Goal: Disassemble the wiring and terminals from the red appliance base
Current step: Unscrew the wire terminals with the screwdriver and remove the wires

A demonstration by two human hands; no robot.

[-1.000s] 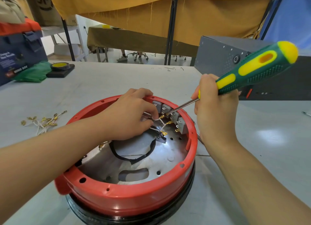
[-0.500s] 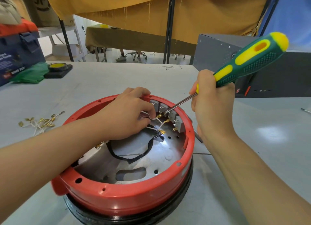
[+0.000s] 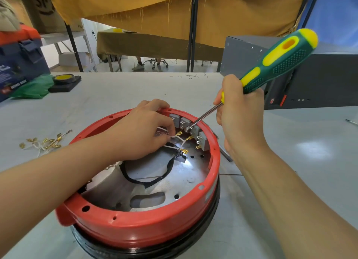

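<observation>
Red appliance base (image 3: 147,227) sits at 6 o'clock on the grey table (image 3: 290,210), nearest the camera: round red plastic ring with small screw holes along the rim and a lug at its near-left, seated on a black lower ring (image 3: 155,252). Inside is a shiny metal plate (image 3: 186,177) with punched holes, an oblong cutout toward the near side, and a large central opening edged with a black gasket (image 3: 147,182). At the far-right inner wall, about 1 o'clock on the ring, is a row of grey terminal blocks (image 3: 190,129) with brass spade terminals (image 3: 184,151) and white wires (image 3: 180,140) running off them. Left hand (image 3: 143,131) reaches in over the left rim, fingers curled, thumb and forefinger pinching a white wire just beside the blocks. Right hand (image 3: 240,115) is outside the ring at 2 o'clock, wrapped around the lower handle of a green-and-yellow screwdriver (image 3: 279,63); the shaft angles down-left and the tip touches a terminal block. At 9 o'clock on the table is a loose pile of removed wires with brass terminals (image 3: 45,142), well apart from the base. Farther out at 10 o'clock: green cloth (image 3: 33,88), yellow tape roll (image 3: 64,78) on a black pad, blue-and-red tool box (image 3: 19,61). At 2 o'clock, a grey metal enclosure (image 3: 319,80). Mustard cloth (image 3: 174,9) hangs across the background.
</observation>
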